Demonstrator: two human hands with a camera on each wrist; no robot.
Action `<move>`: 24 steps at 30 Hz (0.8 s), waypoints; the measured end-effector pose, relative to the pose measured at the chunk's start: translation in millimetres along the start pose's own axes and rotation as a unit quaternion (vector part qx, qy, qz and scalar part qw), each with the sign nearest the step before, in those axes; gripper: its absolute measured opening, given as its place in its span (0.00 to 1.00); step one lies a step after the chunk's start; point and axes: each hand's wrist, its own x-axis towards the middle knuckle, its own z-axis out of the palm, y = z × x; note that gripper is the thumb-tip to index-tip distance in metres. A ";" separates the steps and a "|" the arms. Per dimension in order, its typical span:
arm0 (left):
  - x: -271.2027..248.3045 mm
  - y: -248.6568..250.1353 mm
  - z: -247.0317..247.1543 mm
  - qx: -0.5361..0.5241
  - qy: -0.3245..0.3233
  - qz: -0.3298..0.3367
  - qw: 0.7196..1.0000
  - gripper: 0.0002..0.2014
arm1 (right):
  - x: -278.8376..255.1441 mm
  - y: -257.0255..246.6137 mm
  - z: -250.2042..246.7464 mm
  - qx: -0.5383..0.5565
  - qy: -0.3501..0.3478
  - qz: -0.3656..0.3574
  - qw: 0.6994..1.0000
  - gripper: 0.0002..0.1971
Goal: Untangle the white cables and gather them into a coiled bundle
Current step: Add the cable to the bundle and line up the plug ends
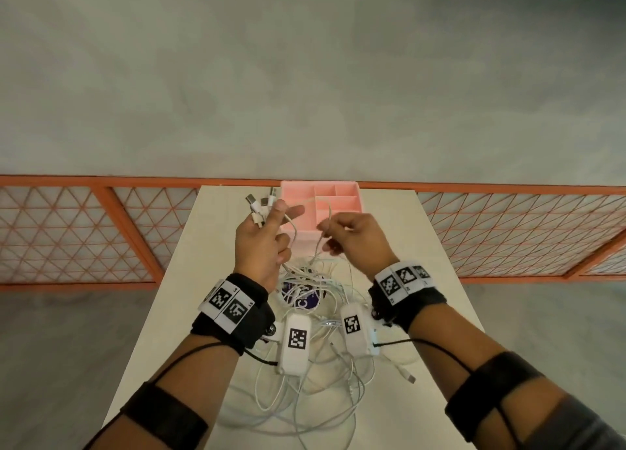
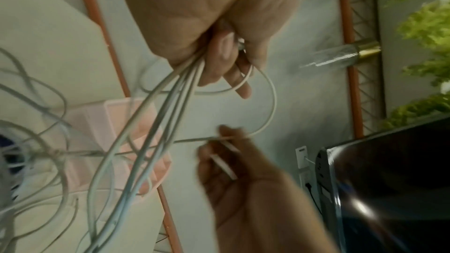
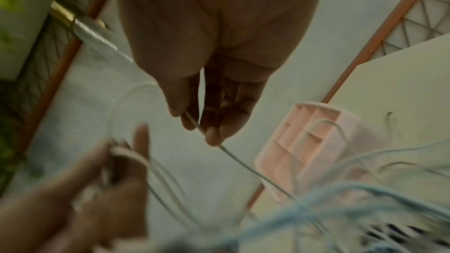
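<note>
A tangle of white cables (image 1: 315, 375) lies on the pale table (image 1: 423, 314) below my raised hands. My left hand (image 1: 267, 232) grips several cable ends, their USB plugs (image 1: 259, 204) sticking up past the fingers; in the left wrist view the held cables (image 2: 170, 91) hang down from the fist. My right hand (image 1: 342, 236) pinches one thin cable (image 3: 233, 153) between thumb and fingertips (image 3: 213, 138). That cable loops across to the left hand (image 3: 116, 164). Both hands hover above the table, close together.
A pink compartment tray (image 1: 335, 199) stands at the table's far edge, just behind the hands. A round purple-and-white object (image 1: 305, 297) lies under the cable pile. An orange mesh fence (image 1: 101, 232) runs behind the table. A dark screen (image 2: 389, 189) stands off to one side.
</note>
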 end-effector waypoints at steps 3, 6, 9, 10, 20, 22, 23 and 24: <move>1.7 -7.2 -0.1 0.004 0.010 0.004 1.000 0.06 | 5.0 -31.4 -8.5 0.109 -0.003 -0.016 0.994 0.10; 0.8 -22.0 1.1 0.044 -0.024 0.005 0.999 0.03 | 2.9 -61.1 -12.9 0.145 -0.014 -0.053 0.988 0.10; -1.4 -31.6 2.1 0.108 -0.062 0.014 0.992 0.02 | 0.2 -84.3 -16.6 0.173 0.001 -0.094 0.980 0.10; -1.3 -33.8 1.6 0.136 -0.068 0.025 0.988 0.03 | 0.7 -90.9 -18.4 0.188 0.013 -0.109 0.976 0.10; 11.7 -37.6 -6.4 0.200 -0.023 0.078 0.976 0.06 | 7.2 -76.6 -18.3 0.224 0.025 -0.093 0.970 0.05; 12.4 -32.8 -4.9 0.178 -0.017 0.079 0.981 0.06 | 5.7 -46.8 -11.8 0.159 0.015 -0.046 0.986 0.05; 13.5 -30.8 -4.9 0.174 -0.018 0.079 0.981 0.06 | 3.9 -32.3 -8.2 0.123 0.006 -0.028 0.992 0.05; 14.0 -28.4 -4.5 0.171 -0.021 0.081 0.982 0.06 | 1.3 -19.0 -4.0 0.093 -0.008 -0.012 0.996 0.05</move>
